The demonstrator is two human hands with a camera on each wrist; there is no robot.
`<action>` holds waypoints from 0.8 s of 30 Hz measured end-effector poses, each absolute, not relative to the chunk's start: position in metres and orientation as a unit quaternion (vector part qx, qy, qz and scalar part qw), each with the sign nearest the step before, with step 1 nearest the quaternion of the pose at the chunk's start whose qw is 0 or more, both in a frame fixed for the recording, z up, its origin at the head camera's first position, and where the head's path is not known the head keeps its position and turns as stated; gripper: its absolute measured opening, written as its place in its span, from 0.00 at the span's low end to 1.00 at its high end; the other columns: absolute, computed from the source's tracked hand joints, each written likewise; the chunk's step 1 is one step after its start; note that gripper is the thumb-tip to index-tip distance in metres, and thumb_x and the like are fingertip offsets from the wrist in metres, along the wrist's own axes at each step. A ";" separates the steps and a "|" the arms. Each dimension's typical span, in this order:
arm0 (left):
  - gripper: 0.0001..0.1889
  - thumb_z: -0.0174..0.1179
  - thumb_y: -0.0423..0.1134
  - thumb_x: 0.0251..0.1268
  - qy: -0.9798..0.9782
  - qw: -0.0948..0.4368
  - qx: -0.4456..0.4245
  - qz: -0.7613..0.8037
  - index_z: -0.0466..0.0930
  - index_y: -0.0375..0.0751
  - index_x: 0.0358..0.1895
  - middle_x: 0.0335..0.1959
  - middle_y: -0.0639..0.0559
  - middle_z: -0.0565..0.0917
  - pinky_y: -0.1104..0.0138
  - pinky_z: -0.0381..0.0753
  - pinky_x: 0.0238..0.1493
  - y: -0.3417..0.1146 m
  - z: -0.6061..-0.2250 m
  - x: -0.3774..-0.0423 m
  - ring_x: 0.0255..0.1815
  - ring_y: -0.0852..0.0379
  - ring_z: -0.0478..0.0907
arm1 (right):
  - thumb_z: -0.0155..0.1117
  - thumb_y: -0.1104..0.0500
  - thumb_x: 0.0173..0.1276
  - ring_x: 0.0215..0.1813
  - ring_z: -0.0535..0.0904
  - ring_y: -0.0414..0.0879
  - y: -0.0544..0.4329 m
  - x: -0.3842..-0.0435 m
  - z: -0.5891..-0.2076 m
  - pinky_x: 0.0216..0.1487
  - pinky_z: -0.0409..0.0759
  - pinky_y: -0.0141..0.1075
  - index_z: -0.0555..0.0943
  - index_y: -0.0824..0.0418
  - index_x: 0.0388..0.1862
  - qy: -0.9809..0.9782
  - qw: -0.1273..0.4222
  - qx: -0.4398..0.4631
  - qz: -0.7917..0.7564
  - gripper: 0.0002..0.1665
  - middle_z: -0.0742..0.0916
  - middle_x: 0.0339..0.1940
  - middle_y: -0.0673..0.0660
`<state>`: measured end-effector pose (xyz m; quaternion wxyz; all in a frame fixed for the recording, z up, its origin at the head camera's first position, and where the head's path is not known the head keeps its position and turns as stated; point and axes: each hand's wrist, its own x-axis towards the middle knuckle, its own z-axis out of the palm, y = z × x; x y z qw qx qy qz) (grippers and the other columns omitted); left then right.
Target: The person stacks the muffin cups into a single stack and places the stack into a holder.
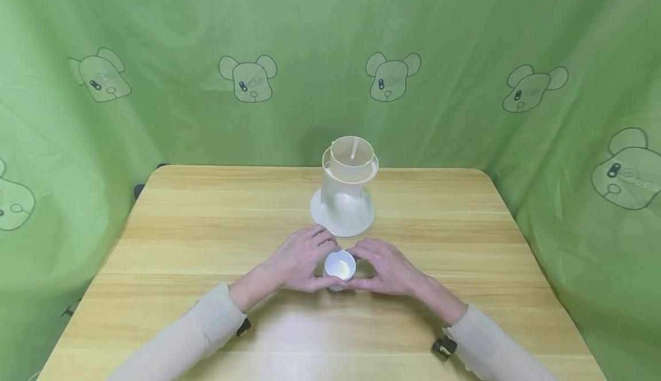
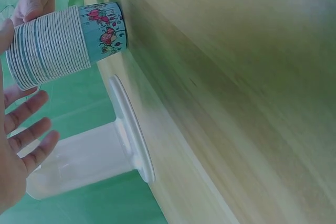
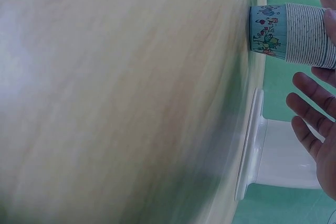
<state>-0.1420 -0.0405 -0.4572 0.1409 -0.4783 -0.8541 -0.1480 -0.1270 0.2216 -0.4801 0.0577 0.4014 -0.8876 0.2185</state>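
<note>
A stack of paper cups [image 1: 339, 267] stands upright on the table, its white inside facing up in the head view. The lowest cup shows a blue side with red flowers in the left wrist view, below many nested rims. My left hand [image 1: 306, 260] holds the stack near its top from the left, between thumb and index finger. From the right, my right hand [image 1: 386, 267] holds it the same way, and the two thumbs meet at the near side. The other fingers of both hands are spread away from the cups.
Just behind the hands stands a white cup dispenser [image 1: 343, 212] with a wide round base and an open tube on top. The wooden table [image 1: 206, 214] has green curtains [image 1: 320, 37] with bear-head outlines around it.
</note>
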 end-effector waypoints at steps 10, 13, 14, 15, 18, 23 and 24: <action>0.31 0.67 0.72 0.60 -0.860 0.121 -0.472 -0.151 0.83 0.50 0.52 0.51 0.56 0.86 0.66 0.85 0.51 -0.040 -0.458 -0.141 0.55 0.57 0.80 | 0.73 0.30 0.64 0.49 0.86 0.40 0.221 -0.126 -0.478 0.52 0.88 0.39 0.85 0.53 0.58 -0.889 0.054 0.399 0.217 0.35 0.91 0.47 0.46; 0.31 0.67 0.72 0.60 -0.863 0.114 -0.467 -0.155 0.83 0.51 0.54 0.52 0.57 0.85 0.66 0.85 0.53 -0.040 -0.460 -0.141 0.56 0.57 0.80 | 0.73 0.30 0.63 0.49 0.86 0.39 0.221 -0.126 -0.477 0.52 0.88 0.39 0.85 0.53 0.58 -0.890 0.054 0.398 0.217 0.35 0.91 0.46 0.46; 0.32 0.67 0.72 0.60 -0.864 0.113 -0.466 -0.157 0.83 0.51 0.54 0.52 0.57 0.86 0.66 0.86 0.53 -0.040 -0.461 -0.141 0.56 0.57 0.80 | 0.73 0.30 0.63 0.49 0.86 0.39 0.221 -0.126 -0.477 0.52 0.88 0.39 0.85 0.53 0.58 -0.890 0.053 0.398 0.217 0.35 0.91 0.46 0.46; 0.32 0.67 0.72 0.60 -0.864 0.112 -0.464 -0.159 0.83 0.51 0.54 0.52 0.57 0.86 0.66 0.86 0.53 -0.040 -0.461 -0.141 0.56 0.57 0.80 | 0.73 0.30 0.63 0.49 0.86 0.39 0.221 -0.126 -0.477 0.52 0.88 0.39 0.85 0.53 0.58 -0.890 0.053 0.398 0.217 0.36 0.91 0.46 0.46; 0.33 0.67 0.73 0.59 -0.865 0.111 -0.460 -0.164 0.83 0.51 0.56 0.53 0.57 0.86 0.65 0.86 0.54 -0.041 -0.464 -0.139 0.57 0.57 0.80 | 0.73 0.29 0.63 0.49 0.86 0.40 0.220 -0.125 -0.477 0.52 0.88 0.40 0.85 0.53 0.59 -0.891 0.052 0.397 0.214 0.36 0.91 0.47 0.46; 0.34 0.69 0.72 0.57 -0.865 0.117 -0.458 -0.170 0.83 0.50 0.57 0.53 0.56 0.86 0.65 0.86 0.55 -0.044 -0.467 -0.138 0.57 0.57 0.80 | 0.71 0.28 0.64 0.49 0.86 0.39 0.221 -0.125 -0.479 0.52 0.88 0.38 0.84 0.52 0.59 -0.894 0.044 0.396 0.204 0.37 0.91 0.47 0.46; 0.35 0.70 0.72 0.56 -0.864 0.120 -0.458 -0.171 0.83 0.50 0.56 0.52 0.56 0.86 0.65 0.86 0.55 -0.044 -0.468 -0.138 0.56 0.57 0.80 | 0.71 0.28 0.64 0.49 0.86 0.39 0.221 -0.124 -0.480 0.52 0.87 0.38 0.84 0.52 0.60 -0.894 0.042 0.396 0.202 0.37 0.91 0.47 0.46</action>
